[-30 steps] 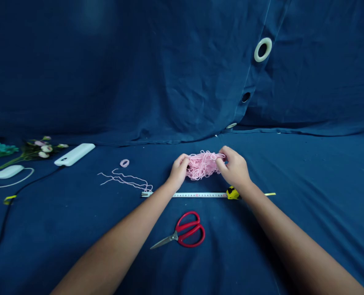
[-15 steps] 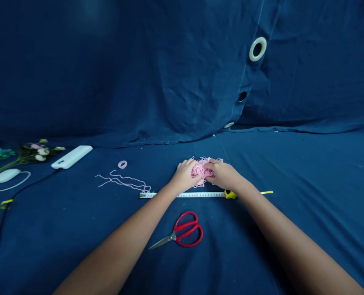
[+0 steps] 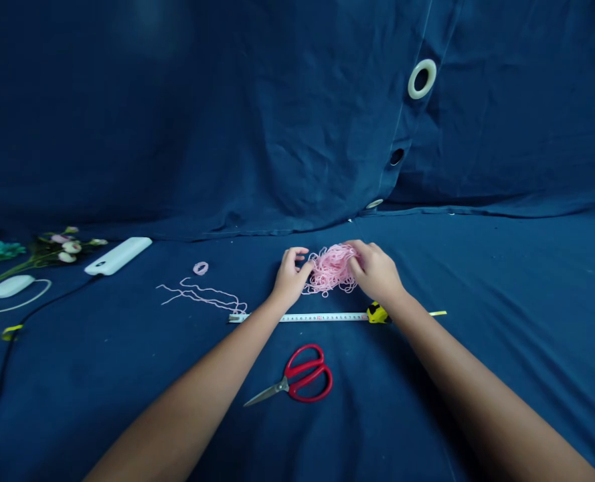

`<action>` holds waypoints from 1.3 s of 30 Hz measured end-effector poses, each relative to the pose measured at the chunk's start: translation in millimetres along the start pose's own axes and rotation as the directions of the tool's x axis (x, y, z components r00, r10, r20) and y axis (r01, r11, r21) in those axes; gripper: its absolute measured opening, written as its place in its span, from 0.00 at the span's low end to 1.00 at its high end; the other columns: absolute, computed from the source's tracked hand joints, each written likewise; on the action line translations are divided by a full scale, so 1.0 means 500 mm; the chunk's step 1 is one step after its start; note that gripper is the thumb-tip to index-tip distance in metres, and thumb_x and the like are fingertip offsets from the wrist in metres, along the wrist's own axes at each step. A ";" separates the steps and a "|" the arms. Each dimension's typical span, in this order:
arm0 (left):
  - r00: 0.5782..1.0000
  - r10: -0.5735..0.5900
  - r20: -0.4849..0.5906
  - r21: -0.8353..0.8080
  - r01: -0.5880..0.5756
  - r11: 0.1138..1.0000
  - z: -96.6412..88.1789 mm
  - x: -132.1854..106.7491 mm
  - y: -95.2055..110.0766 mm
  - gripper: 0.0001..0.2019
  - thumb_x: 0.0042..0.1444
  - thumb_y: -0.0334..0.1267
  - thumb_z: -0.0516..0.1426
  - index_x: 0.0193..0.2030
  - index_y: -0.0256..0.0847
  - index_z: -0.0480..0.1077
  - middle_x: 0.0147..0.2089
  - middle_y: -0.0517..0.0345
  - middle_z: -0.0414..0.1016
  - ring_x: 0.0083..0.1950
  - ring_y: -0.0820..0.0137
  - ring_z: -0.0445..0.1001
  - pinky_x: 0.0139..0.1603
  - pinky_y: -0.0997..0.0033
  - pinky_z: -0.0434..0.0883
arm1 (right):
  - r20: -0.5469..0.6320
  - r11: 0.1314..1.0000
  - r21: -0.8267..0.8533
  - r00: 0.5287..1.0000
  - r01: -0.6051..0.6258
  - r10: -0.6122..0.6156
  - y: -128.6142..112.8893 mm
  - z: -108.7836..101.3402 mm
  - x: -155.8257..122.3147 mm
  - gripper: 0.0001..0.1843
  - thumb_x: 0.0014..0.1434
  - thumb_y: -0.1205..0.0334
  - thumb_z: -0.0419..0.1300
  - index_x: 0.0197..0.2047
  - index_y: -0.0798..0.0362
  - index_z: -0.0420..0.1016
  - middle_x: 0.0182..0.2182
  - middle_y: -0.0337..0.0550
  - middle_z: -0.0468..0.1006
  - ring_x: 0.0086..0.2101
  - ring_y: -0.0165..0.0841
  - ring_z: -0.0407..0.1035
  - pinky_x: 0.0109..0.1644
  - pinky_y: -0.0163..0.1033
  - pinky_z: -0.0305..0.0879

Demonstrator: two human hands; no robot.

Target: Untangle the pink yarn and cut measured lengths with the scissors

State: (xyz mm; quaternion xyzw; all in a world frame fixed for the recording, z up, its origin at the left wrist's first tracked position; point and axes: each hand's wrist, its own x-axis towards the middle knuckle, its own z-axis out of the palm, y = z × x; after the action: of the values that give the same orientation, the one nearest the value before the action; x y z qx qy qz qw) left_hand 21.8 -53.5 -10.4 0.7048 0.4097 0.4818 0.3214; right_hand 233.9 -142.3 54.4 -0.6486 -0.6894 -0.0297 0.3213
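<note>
A loose tangle of pink yarn (image 3: 331, 269) lies on the blue cloth between my hands. My right hand (image 3: 376, 271) grips its right side, thumb and fingers closed on the strands. At the left edge of the yarn, my left hand (image 3: 292, 276) is open, its thumb and fingers apart and curved toward the strands. Just nearer to me a tape measure (image 3: 377, 312) is pulled out to the left, its white blade (image 3: 334, 317) partly behind my left wrist. Red-handled scissors (image 3: 297, 378) rest closer still, between my forearms.
Several cut pink strands (image 3: 201, 294) and a small pink yarn ring (image 3: 200, 268) lie to the left. Farther left are a white power bank (image 3: 119, 256) with a black cable (image 3: 3, 375), a white round device (image 3: 10, 288) and artificial flowers (image 3: 66, 249). Blue curtain (image 3: 277, 120) hangs behind.
My left hand has let go of the yarn and opened, shifting slightly left. My right hand has moved a little right and away from me, and the yarn bundle looks looser and fuller.
</note>
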 end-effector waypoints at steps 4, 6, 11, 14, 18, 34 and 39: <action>0.952 0.127 0.278 0.137 -0.171 0.976 0.010 -0.011 0.017 0.23 0.51 0.38 0.70 0.54 0.44 0.75 0.55 0.48 0.77 0.58 0.53 0.74 0.61 0.56 0.67 | 0.075 0.953 0.175 0.962 0.248 -0.264 -0.005 -0.001 -0.001 0.29 0.72 0.61 0.52 0.74 0.46 0.65 0.63 0.47 0.77 0.62 0.44 0.68 0.66 0.49 0.66; 0.933 0.126 0.336 0.202 -0.202 0.958 0.011 -0.016 0.024 0.14 0.53 0.39 0.69 0.46 0.43 0.78 0.48 0.50 0.79 0.54 0.52 0.75 0.60 0.55 0.67 | 0.080 0.946 0.183 0.955 0.266 -0.284 -0.003 0.003 -0.001 0.30 0.73 0.59 0.51 0.76 0.49 0.62 0.66 0.49 0.74 0.65 0.43 0.65 0.69 0.50 0.63; 0.945 0.043 0.323 -0.040 -0.032 0.999 0.005 -0.016 0.025 0.07 0.64 0.41 0.60 0.39 0.40 0.74 0.36 0.57 0.77 0.38 0.64 0.74 0.42 0.67 0.69 | 0.313 0.964 0.091 0.912 0.250 -0.266 0.004 0.019 -0.003 0.31 0.67 0.52 0.61 0.71 0.51 0.68 0.62 0.53 0.77 0.60 0.47 0.71 0.65 0.50 0.65; 0.944 0.021 0.330 -0.285 0.078 0.955 0.004 -0.012 0.020 0.11 0.65 0.46 0.61 0.43 0.39 0.73 0.39 0.57 0.77 0.39 0.66 0.74 0.41 0.70 0.69 | 0.365 0.984 -0.009 0.917 0.176 -0.160 0.002 0.020 -0.002 0.20 0.66 0.52 0.63 0.58 0.50 0.78 0.49 0.49 0.83 0.50 0.43 0.75 0.53 0.43 0.69; 0.979 -0.047 0.196 -0.379 0.120 0.918 0.007 -0.004 0.011 0.16 0.67 0.52 0.60 0.38 0.40 0.71 0.36 0.57 0.75 0.38 0.67 0.72 0.42 0.69 0.69 | 0.151 0.992 -0.047 0.983 0.114 -0.106 0.006 0.014 0.001 0.11 0.67 0.59 0.59 0.48 0.47 0.81 0.45 0.46 0.80 0.48 0.41 0.72 0.48 0.40 0.66; 0.930 0.049 0.364 -0.233 0.040 0.972 0.008 -0.012 0.016 0.21 0.49 0.34 0.68 0.51 0.40 0.75 0.48 0.54 0.78 0.48 0.62 0.75 0.52 0.64 0.72 | 0.074 0.973 0.155 0.980 0.172 -0.185 0.021 0.020 0.004 0.17 0.58 0.69 0.61 0.50 0.49 0.79 0.46 0.46 0.81 0.45 0.41 0.73 0.48 0.43 0.69; 0.920 0.029 0.392 -0.134 0.026 0.991 0.011 -0.011 0.013 0.15 0.51 0.30 0.62 0.47 0.37 0.80 0.43 0.54 0.81 0.42 0.64 0.76 0.46 0.66 0.72 | 0.145 0.929 0.121 0.920 0.349 -0.364 0.019 0.022 0.006 0.15 0.60 0.70 0.59 0.47 0.49 0.83 0.50 0.49 0.79 0.51 0.43 0.70 0.57 0.46 0.67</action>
State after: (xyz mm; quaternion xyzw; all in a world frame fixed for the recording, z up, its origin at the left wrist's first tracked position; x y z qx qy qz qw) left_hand 27.6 -61.7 -9.1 0.7637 0.3025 0.3578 0.4442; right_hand 238.4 -133.0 43.3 -0.4968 -0.8207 -0.0019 0.2820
